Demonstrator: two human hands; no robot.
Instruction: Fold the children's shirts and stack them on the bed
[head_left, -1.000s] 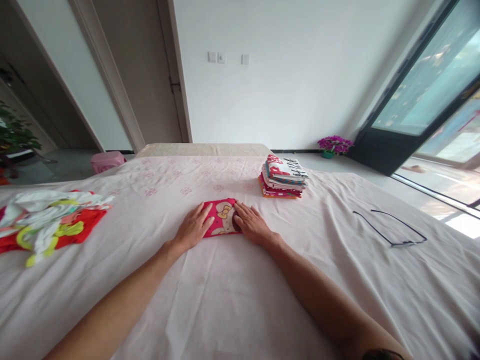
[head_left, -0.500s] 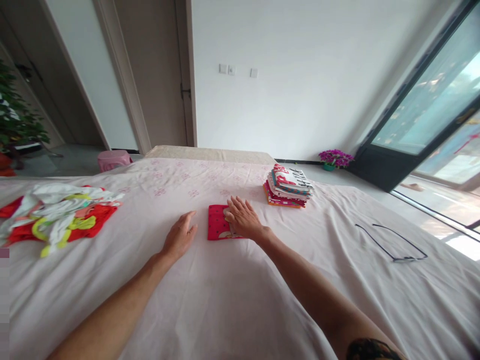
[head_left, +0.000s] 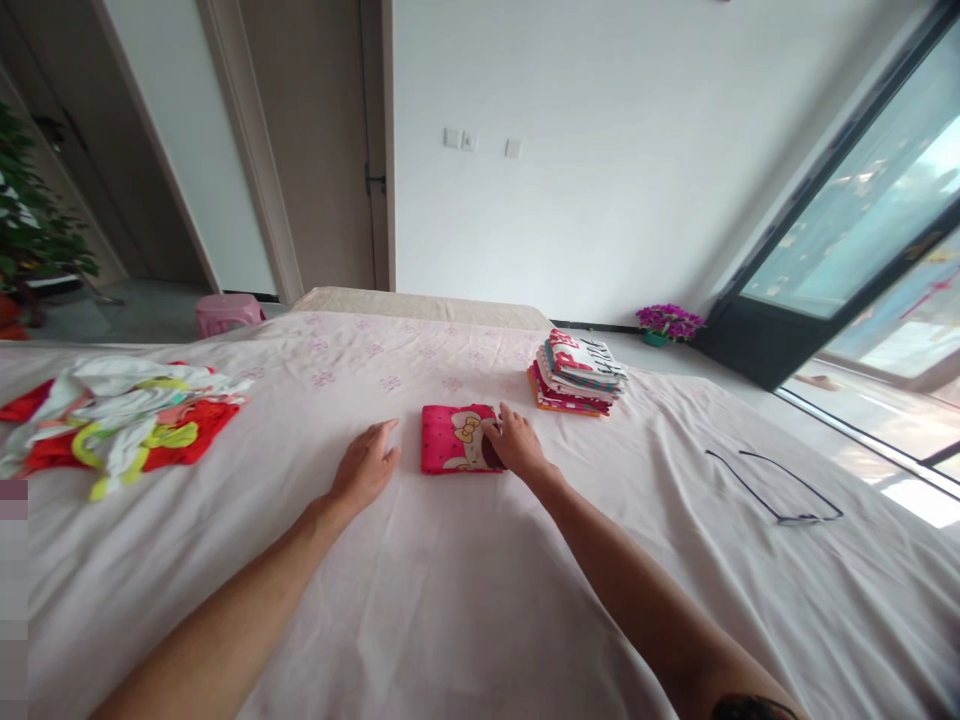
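The right hand (head_left: 522, 444) touches the folded pink cloth (head_left: 457, 440) at 3 o'clock, grip unclear. The left hand (head_left: 365, 464), loosely spread, sits apart at 9 o'clock.

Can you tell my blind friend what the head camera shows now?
A person's right hand touches the right edge of a folded pink cloth on a pale sheet; the left hand is beside it, apart. A stack of folded cloths stands farther back, a jumbled pile lies left, and glasses lie right.
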